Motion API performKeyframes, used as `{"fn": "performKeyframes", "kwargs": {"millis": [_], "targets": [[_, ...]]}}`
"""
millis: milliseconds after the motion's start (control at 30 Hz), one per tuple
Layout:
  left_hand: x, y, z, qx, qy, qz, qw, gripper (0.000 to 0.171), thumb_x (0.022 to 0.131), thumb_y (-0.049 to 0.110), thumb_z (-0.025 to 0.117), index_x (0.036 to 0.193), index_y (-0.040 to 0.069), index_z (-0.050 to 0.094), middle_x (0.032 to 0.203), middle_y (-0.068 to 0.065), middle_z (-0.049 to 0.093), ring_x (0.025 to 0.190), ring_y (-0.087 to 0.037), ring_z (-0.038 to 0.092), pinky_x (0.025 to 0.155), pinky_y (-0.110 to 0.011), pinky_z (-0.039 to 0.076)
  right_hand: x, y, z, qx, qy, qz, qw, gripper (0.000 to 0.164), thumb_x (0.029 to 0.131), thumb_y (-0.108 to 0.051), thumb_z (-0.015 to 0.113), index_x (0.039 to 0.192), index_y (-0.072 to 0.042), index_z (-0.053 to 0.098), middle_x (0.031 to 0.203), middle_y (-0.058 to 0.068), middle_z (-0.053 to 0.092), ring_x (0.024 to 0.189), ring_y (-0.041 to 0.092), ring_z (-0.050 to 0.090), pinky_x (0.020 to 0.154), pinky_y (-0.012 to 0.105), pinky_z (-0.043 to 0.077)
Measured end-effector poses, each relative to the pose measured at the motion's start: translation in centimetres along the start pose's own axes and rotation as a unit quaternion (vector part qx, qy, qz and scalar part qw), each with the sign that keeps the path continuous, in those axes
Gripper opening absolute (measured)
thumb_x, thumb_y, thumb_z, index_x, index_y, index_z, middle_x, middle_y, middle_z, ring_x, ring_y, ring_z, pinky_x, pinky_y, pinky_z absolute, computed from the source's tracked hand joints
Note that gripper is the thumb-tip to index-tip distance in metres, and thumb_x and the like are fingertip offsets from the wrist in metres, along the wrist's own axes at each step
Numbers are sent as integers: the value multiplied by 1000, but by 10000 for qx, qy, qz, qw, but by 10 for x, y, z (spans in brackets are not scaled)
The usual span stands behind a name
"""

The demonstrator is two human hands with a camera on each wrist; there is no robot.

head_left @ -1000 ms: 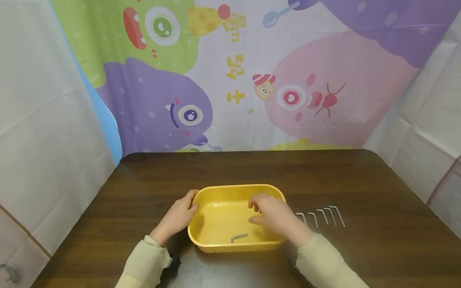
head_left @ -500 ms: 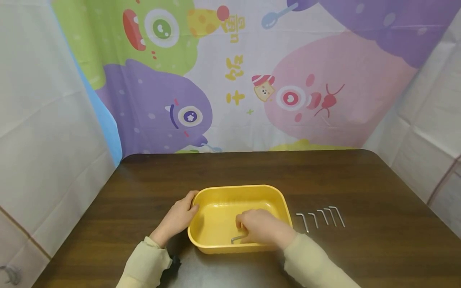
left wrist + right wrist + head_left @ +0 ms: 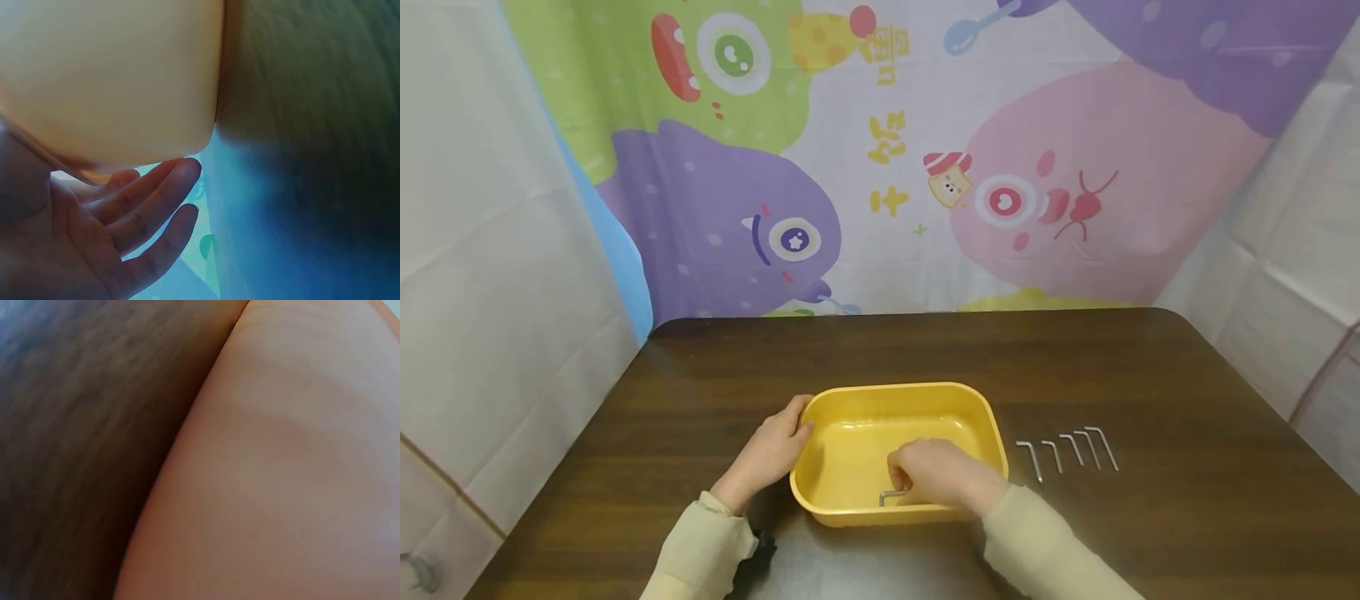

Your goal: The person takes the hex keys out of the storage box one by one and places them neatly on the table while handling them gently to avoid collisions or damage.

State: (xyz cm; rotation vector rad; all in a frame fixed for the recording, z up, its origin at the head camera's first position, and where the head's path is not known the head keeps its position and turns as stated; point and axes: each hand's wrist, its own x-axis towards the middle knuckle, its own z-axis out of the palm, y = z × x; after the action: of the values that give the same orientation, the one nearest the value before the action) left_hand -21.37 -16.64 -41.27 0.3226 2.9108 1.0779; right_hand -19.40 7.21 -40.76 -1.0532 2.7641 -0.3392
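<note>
A yellow plastic tub point(image 3: 842, 450) stands on the dark wooden table. At its left end my left hand point(image 3: 772, 450) grips the rim, thumb over the edge; the left wrist view shows the fingers point(image 3: 153, 200) along the outer wall. Inside the tub, my right hand point(image 3: 936, 471) reaches down near the front wall, its fingers curled at an L-shaped hex key point(image 3: 891, 495). The key's short bent end shows to the left of the fingertips, while the rest is hidden by the hand. The right wrist view holds mostly the tub's outer wall point(image 3: 269, 469), with no fingers visible.
Several hex keys point(image 3: 1078, 450) lie in a row on the table, right of the tub. A small black object point(image 3: 756, 560) sits by the left sleeve. Behind the table point(image 3: 850, 350) hangs a cartoon-printed curtain point(image 3: 895, 267), and pale cloth lines both sides.
My right hand has moved down and left inside the tub, from above it to the hex key, and its fingers have closed on it. The left hand has stayed at the rim.
</note>
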Motion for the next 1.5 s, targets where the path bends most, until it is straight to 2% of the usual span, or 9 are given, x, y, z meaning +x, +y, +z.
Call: {"fn": "performKeyframes", "kwargs": {"millis": [200, 467, 700, 967, 1267, 1500], "targets": [[0, -1, 1, 60, 0, 26, 10000, 37, 94, 19, 44, 129, 7, 43, 122, -14, 55, 101, -24, 57, 84, -43, 45, 0, 0, 1, 134, -58, -105, 9998, 16, 73, -5, 65, 68, -18, 57, 66, -12, 49, 63, 5, 43, 61, 20, 38], [0, -1, 1, 85, 46, 56, 9999, 37, 94, 19, 45, 129, 7, 44, 121, -14, 56, 99, -24, 57, 84, -44, 45, 0, 0, 0, 220, -92, -86, 9997, 15, 73, -13, 69, 66, -19, 57, 64, -13, 48, 61, 4, 43, 59, 19, 38], [1, -3, 2, 44, 39, 44, 10000, 37, 94, 19, 45, 129, 7, 44, 121, -13, 56, 99, -23, 57, 83, -43, 46, 0, 2, 0, 301, 44, -78, 9995, 19, 75, -20, 70, 63, -20, 55, 60, -13, 47, 58, 4, 42, 57, 19, 37], [1, -3, 2, 54, 44, 32, 10000, 37, 94, 19, 45, 129, 7, 44, 122, -13, 55, 100, -23, 57, 84, -43, 45, -4, 4, -2, 466, 643, -110, 9968, 17, 72, -8, 62, 62, -17, 52, 57, -11, 44, 55, 4, 41, 54, 19, 35], [1, -2, 1, 100, 68, 28, 9999, 37, 94, 19, 46, 129, 7, 44, 121, -13, 56, 99, -23, 57, 85, -44, 45, -10, 9, -8, 341, 1389, 181, 9896, 15, 74, -11, 64, 64, -17, 55, 58, -12, 46, 57, 5, 42, 55, 20, 35], [1, -2, 2, 88, 51, 33, 9999, 38, 94, 20, 45, 129, 7, 44, 122, -13, 56, 100, -24, 57, 85, -44, 45, -17, 18, -12, 890, 1822, 384, 9785, 16, 76, -5, 65, 68, -14, 55, 64, -9, 50, 60, 6, 44, 57, 19, 39]]}}
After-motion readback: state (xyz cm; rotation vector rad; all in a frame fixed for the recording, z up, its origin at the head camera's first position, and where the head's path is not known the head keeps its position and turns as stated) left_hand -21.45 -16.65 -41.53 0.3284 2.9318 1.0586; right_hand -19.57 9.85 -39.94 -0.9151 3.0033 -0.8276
